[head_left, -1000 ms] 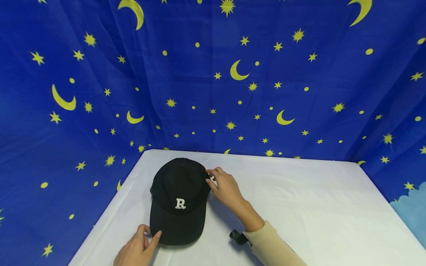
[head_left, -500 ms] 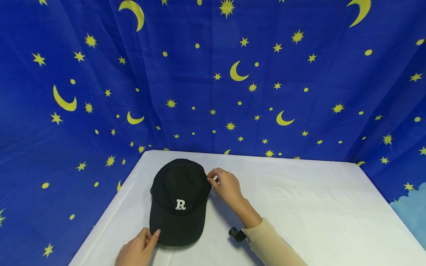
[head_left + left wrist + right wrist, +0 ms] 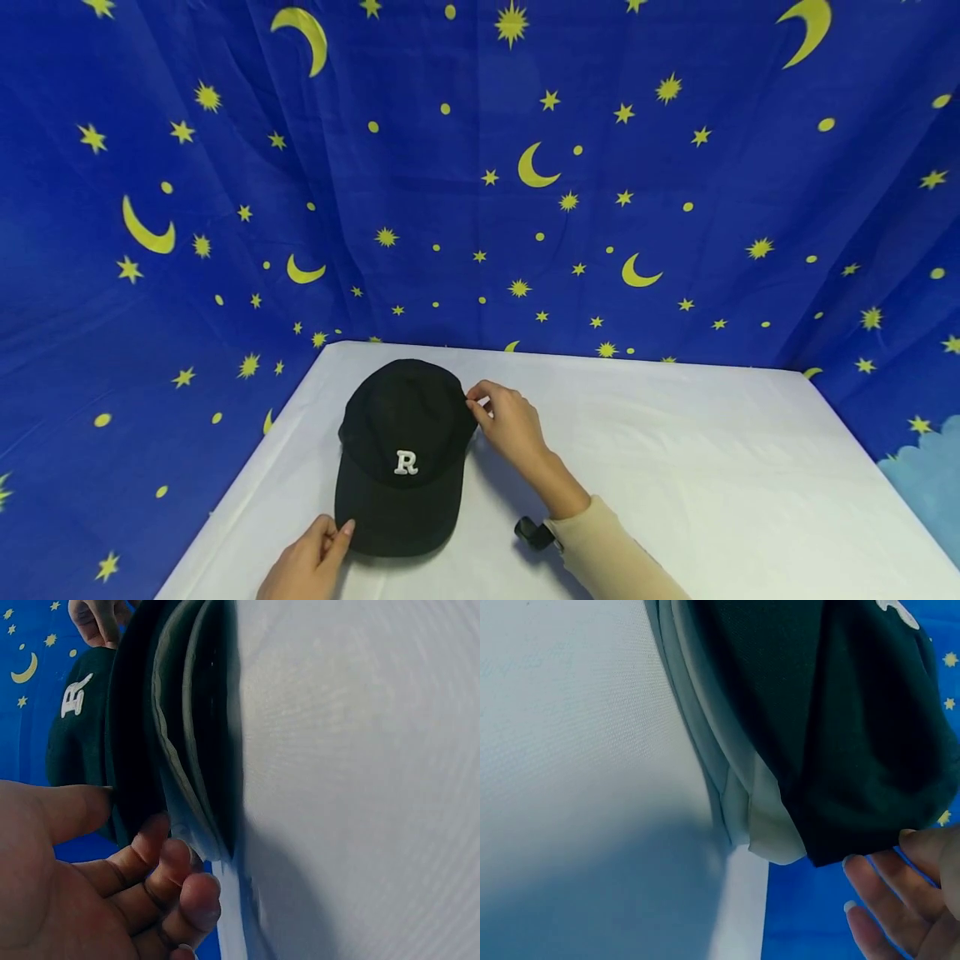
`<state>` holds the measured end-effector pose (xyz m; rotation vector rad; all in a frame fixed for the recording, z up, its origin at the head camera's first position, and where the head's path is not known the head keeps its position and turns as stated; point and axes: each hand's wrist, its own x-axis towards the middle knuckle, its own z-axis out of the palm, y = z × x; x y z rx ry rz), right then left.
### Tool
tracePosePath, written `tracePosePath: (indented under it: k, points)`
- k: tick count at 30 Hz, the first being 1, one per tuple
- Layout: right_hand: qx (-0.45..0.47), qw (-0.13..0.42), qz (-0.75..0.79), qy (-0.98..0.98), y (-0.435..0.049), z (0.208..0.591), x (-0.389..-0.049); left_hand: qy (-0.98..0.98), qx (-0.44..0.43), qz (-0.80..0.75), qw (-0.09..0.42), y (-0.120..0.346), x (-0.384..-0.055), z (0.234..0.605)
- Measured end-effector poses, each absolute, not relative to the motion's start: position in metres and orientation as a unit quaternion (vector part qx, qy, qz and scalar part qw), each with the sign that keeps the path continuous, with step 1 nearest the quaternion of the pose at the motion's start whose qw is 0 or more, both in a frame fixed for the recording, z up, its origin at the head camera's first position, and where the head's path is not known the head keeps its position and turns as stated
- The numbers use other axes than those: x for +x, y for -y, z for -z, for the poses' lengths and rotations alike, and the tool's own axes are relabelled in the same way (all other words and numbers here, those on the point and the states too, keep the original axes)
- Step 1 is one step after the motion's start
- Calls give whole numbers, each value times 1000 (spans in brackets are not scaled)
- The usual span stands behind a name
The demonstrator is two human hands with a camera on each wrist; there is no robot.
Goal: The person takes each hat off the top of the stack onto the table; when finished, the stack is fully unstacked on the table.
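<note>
Nearest, the left hand (image 3: 303, 560) pinches the brim of a black cap (image 3: 401, 417), thumb above and fingertips beneath, partly covering that corner. Beside the cap, a beige sleeve (image 3: 615, 554) with a small dark device (image 3: 534, 533) at its cuff crosses the foreground. The cap sits crown up on the left part of a white table (image 3: 675, 475), its white R facing the person, paler layers showing underneath. Farther along, the right hand (image 3: 510, 425) pinches the cap's side edge. Behind, a blue curtain (image 3: 450, 200) with yellow moons and stars closes off the table's far side.
</note>
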<state>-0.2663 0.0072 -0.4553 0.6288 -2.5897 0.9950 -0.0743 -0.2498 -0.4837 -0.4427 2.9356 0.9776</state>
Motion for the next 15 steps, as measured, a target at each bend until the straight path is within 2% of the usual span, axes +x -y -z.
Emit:
tracePosePath:
  k: [15]
  points:
    - [241,134,-445,852,-8,452,-265,-918,-145,-368,22,252,-75,481]
